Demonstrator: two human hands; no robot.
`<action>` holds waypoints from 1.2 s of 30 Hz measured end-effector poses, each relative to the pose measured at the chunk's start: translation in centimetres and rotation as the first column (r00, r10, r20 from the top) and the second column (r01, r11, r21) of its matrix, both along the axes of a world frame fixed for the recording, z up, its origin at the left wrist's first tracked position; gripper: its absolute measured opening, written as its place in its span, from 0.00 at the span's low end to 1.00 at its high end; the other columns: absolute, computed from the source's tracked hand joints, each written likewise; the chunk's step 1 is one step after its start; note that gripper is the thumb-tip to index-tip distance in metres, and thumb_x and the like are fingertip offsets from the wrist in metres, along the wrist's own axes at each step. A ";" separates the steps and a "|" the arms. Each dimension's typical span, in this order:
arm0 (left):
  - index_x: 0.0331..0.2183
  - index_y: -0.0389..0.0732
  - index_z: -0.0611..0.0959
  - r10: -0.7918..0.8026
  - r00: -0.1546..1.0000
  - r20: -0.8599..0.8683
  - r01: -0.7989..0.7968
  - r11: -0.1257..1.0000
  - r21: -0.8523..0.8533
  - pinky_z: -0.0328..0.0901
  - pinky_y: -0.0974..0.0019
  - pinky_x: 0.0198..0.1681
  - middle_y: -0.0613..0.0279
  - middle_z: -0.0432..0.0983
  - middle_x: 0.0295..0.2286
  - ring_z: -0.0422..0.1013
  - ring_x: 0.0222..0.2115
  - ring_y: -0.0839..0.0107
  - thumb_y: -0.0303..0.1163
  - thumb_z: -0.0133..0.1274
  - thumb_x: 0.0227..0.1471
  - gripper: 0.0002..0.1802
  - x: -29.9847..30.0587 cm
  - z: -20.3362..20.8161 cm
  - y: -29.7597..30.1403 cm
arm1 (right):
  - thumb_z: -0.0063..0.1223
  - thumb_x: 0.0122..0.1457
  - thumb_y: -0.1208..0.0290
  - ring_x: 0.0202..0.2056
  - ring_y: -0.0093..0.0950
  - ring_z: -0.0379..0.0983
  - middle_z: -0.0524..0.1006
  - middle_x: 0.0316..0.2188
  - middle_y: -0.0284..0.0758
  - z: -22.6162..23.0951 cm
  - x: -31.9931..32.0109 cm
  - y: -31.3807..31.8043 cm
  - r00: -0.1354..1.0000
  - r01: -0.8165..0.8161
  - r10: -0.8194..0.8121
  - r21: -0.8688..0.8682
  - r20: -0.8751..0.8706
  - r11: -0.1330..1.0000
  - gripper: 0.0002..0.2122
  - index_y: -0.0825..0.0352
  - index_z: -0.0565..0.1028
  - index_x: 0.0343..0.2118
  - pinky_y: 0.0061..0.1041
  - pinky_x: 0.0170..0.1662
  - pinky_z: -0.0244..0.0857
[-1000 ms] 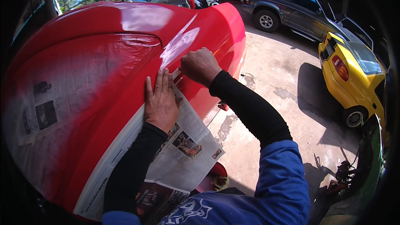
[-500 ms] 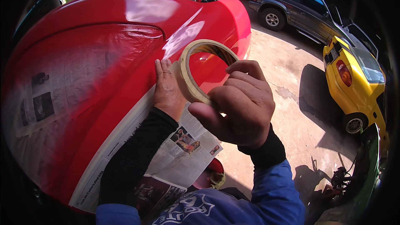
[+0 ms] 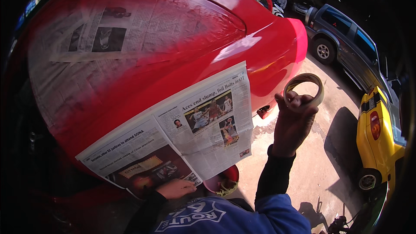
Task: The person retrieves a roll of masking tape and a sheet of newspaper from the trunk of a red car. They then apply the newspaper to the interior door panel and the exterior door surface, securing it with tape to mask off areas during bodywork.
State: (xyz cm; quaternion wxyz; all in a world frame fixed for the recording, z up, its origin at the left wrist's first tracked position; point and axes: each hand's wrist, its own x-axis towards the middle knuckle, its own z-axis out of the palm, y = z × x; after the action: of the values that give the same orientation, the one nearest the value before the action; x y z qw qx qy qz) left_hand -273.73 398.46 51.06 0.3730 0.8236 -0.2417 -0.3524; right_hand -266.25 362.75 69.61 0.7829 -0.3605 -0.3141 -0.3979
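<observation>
Tape roll (image 3: 320, 95), qty 1, is in R hand (image 3: 294, 125).

A glossy yellow car (image 3: 376, 149) with a red oval tail lamp (image 3: 375, 125) is standing on pale, sunlit concrete ground (image 3: 310, 169). Beyond the yellow car, a boxy dark grey off-roader (image 3: 348, 48) is standing; farther beyond, a helmeted person (image 3: 282, 1) is showing. Well left of the yellow car, a round red bucket (image 3: 232, 173) is holding crumpled yellowish material (image 3: 229, 188) at its rim.
</observation>
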 end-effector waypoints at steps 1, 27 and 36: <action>0.48 0.38 0.83 0.097 0.995 -0.019 -0.097 0.995 0.022 0.65 0.63 0.55 0.50 0.79 0.46 0.74 0.49 0.60 0.42 0.50 0.62 0.20 -4.6 -3.1 5.0 | 0.45 0.68 0.54 0.49 0.33 0.71 0.74 0.35 0.35 -0.9 -0.7 3.5 0.978 -0.205 0.208 0.091 -0.027 0.975 0.18 0.66 0.72 0.47 0.45 0.49 0.70; 0.22 0.35 0.72 0.983 -0.057 0.173 -0.321 0.146 -0.936 0.68 0.59 0.34 0.58 0.68 0.20 0.65 0.21 0.68 0.23 0.46 0.54 0.09 -39.2 4.2 63.7 | 0.61 0.58 0.62 0.40 0.39 0.76 0.78 0.34 0.40 -16.1 -29.0 82.3 0.546 -0.458 0.445 -0.698 -0.710 -0.551 0.14 0.63 0.80 0.44 0.36 0.44 0.70; 0.42 0.38 0.82 0.936 0.009 0.352 -0.943 0.125 -0.307 0.67 0.51 0.45 0.51 0.73 0.41 0.71 0.45 0.53 0.26 0.62 0.48 0.16 -26.9 -16.2 77.0 | 0.58 0.61 0.60 0.44 0.41 0.75 0.78 0.39 0.43 -22.8 -18.7 90.0 0.379 -0.580 0.362 -0.524 -0.851 -0.624 0.13 0.64 0.80 0.42 0.36 0.49 0.68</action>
State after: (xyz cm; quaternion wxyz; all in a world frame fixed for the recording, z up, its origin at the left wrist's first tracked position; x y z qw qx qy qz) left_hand -300.65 475.45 34.82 0.4335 0.8325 0.2862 0.1927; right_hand -284.92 452.75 46.83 0.3207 -0.5687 -0.5568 0.5135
